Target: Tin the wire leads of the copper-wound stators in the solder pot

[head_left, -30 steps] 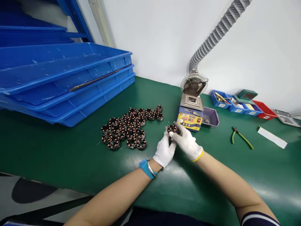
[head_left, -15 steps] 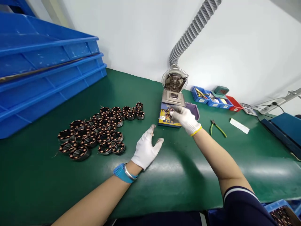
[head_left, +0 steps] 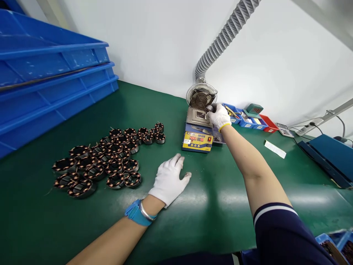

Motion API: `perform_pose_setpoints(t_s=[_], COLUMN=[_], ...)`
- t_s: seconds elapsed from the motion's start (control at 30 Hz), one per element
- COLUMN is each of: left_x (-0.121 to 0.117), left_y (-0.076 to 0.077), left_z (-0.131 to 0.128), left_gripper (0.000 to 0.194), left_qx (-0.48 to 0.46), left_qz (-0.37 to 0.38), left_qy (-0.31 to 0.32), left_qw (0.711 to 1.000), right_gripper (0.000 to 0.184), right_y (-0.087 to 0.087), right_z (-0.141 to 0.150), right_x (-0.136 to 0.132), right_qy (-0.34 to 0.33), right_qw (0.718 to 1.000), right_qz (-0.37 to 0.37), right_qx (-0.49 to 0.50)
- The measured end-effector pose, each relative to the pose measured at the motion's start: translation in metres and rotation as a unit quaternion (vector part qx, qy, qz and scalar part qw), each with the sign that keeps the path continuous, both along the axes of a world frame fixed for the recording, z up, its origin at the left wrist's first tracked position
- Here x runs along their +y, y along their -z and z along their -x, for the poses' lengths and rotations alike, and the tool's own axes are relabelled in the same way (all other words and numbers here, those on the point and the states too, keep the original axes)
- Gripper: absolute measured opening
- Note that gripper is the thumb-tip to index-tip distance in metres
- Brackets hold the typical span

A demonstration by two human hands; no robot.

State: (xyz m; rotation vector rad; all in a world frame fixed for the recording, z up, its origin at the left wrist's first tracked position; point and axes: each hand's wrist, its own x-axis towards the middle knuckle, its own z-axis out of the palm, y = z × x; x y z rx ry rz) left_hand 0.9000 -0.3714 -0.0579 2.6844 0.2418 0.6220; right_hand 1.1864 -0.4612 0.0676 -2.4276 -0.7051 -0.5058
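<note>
My right hand (head_left: 219,116), in a white knit glove with a yellow cuff, grips a motor stator (head_left: 210,109) with its fingertips. It holds the stator at the right edge of the square opening (head_left: 201,115) on top of a solder pot (head_left: 197,141) with a yellow front and red digits. Most of the stator hides behind the fingers. On the green table my gloved left hand (head_left: 168,180) rests with thumb and fingers apart, holding nothing. To its left lie many wound copper stators (head_left: 116,149) in a group, the nearest one (head_left: 133,179) beside the wrist.
A fan (head_left: 202,99) on a grey duct hose (head_left: 220,42) stands behind the pot. Blue crates (head_left: 55,88) are stacked at left. Small blue bins (head_left: 246,122), a red bin (head_left: 268,123), a paper strip (head_left: 275,149) and a blue device (head_left: 327,154) sit at right.
My right hand has moved from in front of the solder pot up and back to its opening, carrying the stator. My left hand stays open on the table. The view has shifted slightly.
</note>
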Motion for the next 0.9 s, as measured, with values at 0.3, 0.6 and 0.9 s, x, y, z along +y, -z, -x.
perform_pose_setpoints(t_s=[0.3,0.6,0.9], left_x=[-0.003,-0.004,-0.001], left_y=[-0.005,-0.004,-0.005], left_z=[0.009,0.012,0.012], left_gripper=[0.052,0.052,0.05], left_qx=[0.037,0.061,0.061], left_qz=[-0.064,-0.07,-0.083], left_qy=[-0.026,-0.019,-0.029], left_qw=[0.997,0.996,0.994], right_gripper=[0.041,0.041,0.039], right_y=[0.004,-0.005,-0.003], right_z=[0.003,0.0,0.011], right_x=[0.008,0.007,0.009], right_qy=[0.017,0.012,0.014], right_qw=[0.999,1.0,0.999], right_qz=[0.039,0.023,0.026], right_qx=[0.033,0.008,0.028])
